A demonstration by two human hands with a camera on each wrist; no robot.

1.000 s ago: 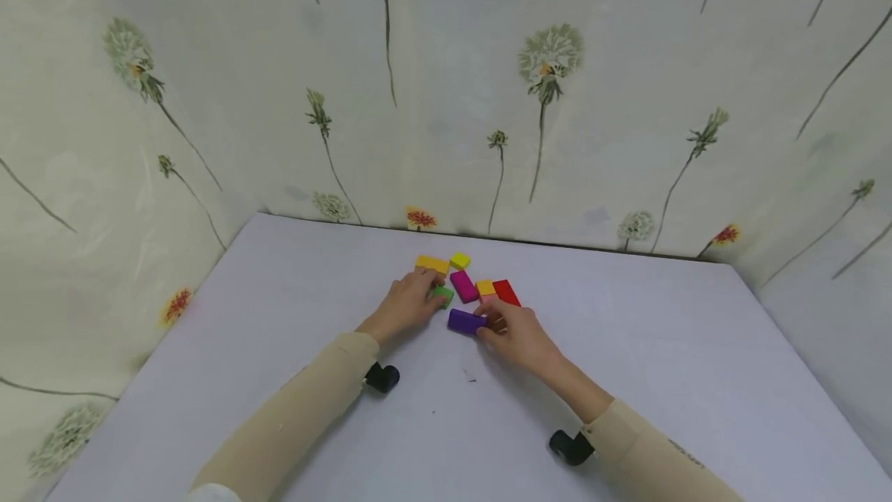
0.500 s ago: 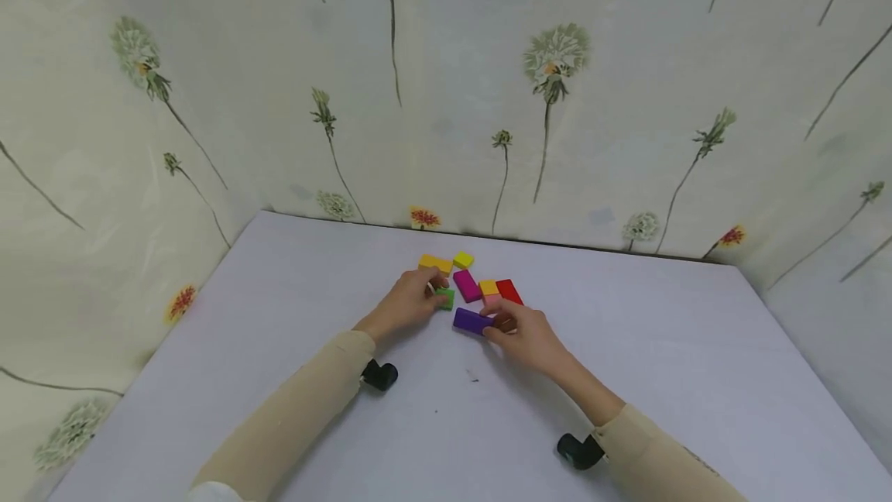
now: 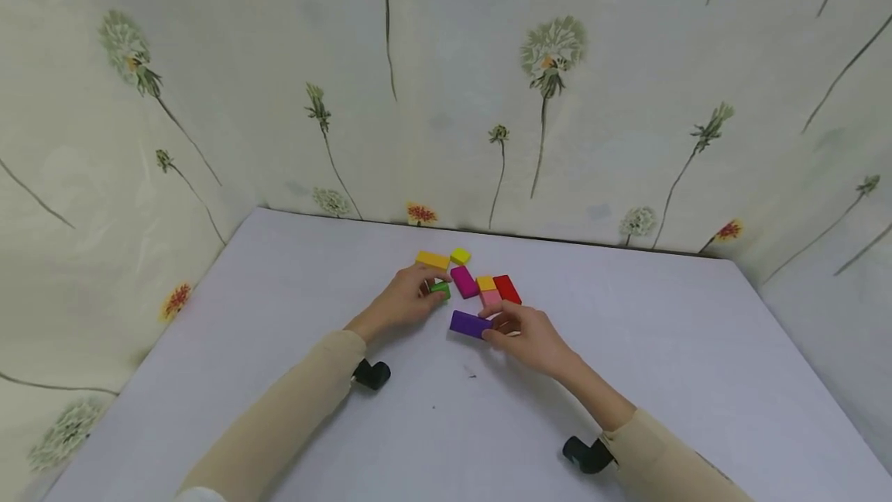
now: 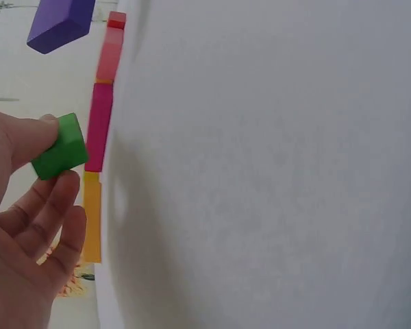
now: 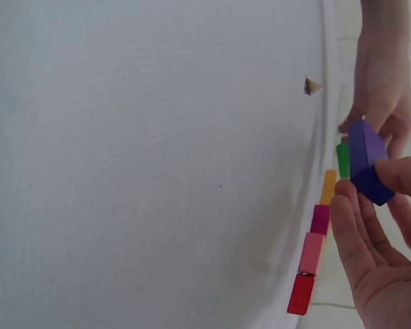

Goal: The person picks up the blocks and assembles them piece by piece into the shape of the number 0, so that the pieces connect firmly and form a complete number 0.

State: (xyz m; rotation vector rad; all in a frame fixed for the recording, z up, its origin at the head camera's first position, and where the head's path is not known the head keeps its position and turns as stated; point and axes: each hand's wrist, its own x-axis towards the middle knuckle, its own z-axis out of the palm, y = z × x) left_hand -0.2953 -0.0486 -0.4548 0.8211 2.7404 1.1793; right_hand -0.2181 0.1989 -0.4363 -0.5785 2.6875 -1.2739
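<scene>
A small green block [image 4: 60, 147] is pinched between the thumb and fingers of my left hand [image 3: 404, 297]; in the left wrist view it hangs off the table. My right hand [image 3: 526, 338] holds a longer purple block [image 3: 470, 324] by its right end, thumb on one side and fingers on the other, raised above the surface. Just beyond the hands lie a magenta block [image 3: 464, 282], a pink block [image 3: 491, 297] and a red block [image 3: 507, 290]. An orange block [image 3: 433, 259] lies past my left fingertips, with a yellow block [image 3: 460, 256] to its right.
A smaller orange block [image 3: 485, 283] sits against the pink and red ones. The white table [image 3: 334, 440] ends at a flower-patterned curtain [image 3: 446, 99] at the back and sides. A black wrist camera [image 3: 372, 375] sticks out below the left sleeve, another by the right.
The purple block has come up off the table in my right hand and shifted slightly right. My left hand has raised the green block and tipped it. The other blocks stay put.
</scene>
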